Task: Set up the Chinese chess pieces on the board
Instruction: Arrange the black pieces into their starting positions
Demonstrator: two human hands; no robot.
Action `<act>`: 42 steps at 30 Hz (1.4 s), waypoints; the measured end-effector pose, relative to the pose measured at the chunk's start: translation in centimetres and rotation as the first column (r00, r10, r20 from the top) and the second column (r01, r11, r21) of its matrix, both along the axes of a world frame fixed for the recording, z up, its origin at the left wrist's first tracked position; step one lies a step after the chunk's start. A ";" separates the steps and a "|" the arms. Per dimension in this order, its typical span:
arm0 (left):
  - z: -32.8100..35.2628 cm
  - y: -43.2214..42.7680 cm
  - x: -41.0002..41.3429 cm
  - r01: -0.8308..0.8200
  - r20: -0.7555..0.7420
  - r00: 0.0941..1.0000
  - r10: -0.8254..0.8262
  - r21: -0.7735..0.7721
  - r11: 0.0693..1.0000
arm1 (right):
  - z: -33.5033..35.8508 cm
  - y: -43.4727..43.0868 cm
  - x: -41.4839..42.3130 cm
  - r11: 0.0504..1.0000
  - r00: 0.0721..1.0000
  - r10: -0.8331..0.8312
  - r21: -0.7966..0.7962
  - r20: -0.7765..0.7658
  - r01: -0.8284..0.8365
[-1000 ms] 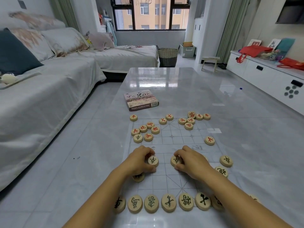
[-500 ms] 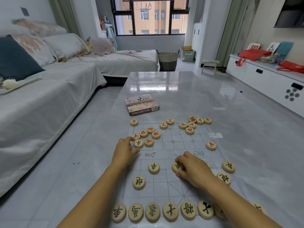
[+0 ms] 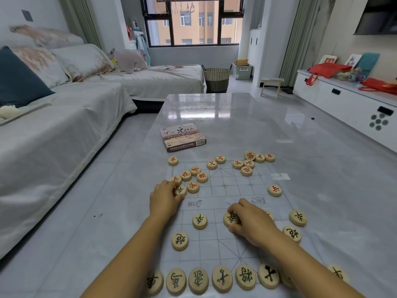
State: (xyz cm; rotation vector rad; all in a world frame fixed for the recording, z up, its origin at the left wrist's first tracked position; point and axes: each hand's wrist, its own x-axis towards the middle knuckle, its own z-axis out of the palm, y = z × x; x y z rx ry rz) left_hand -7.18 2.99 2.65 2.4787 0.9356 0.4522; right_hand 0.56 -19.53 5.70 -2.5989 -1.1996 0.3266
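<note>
1. My left hand (image 3: pixel 164 197) is now reaching further, fingers closing on a round wooden black-marked piece (image 3: pixel 180 190) beside the red-marked pieces (image 3: pixel 194 175).
2. My right hand (image 3: pixel 250 220) is still pinching another black-marked disc (image 3: pixel 229 219) on the translucent gridded board (image 3: pixel 225 186).
3. The printed cardboard chess box (image 3: pixel 182 137) is lying shut on the table.

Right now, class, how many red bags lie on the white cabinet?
2: the far red bag by the propped pictures; the near red bag at the view's right edge. None seems hidden.

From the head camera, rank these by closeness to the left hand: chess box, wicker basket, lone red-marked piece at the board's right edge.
Measured from the left hand:
1. Chess box, just beyond the board, ahead.
2. Lone red-marked piece, across the board to the right; close to the box, hard to separate.
3. Wicker basket, on the floor past the table's far end.
</note>
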 end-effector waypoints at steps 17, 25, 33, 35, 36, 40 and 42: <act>0.1 -0.6 -9.7 0.230 0.098 0.972 -0.216 -0.163 0.960 | -0.2 0.0 -0.2 1.000 0.999 0.003 -0.021 0.042 -0.002; -0.5 -0.4 -10.2 0.254 0.128 0.964 -0.234 -0.170 0.952 | -0.3 0.0 -0.1 1.000 0.999 -0.003 -0.008 0.039 0.003; -0.9 -0.7 -9.9 0.192 0.161 0.973 -0.168 -0.153 0.969 | -0.5 -0.1 0.0 1.000 0.999 -0.006 0.015 0.037 0.005; -1.0 -0.7 -9.9 0.190 0.165 0.972 -0.165 -0.146 0.971 | -0.5 -0.1 0.0 1.000 0.999 -0.006 0.019 0.032 0.006; -1.0 -0.7 -9.9 0.189 0.166 0.972 -0.165 -0.141 0.972 | -0.5 -0.2 0.0 1.000 1.000 -0.007 0.021 0.030 0.006; -1.1 -0.7 -10.1 0.196 0.154 0.972 -0.177 -0.120 0.973 | -0.6 -0.2 0.1 1.000 1.000 -0.011 0.017 0.020 0.011; -1.2 -0.7 -10.2 0.204 0.155 0.970 -0.186 -0.112 0.972 | -0.6 -0.2 0.2 1.000 1.000 -0.017 0.013 0.005 0.017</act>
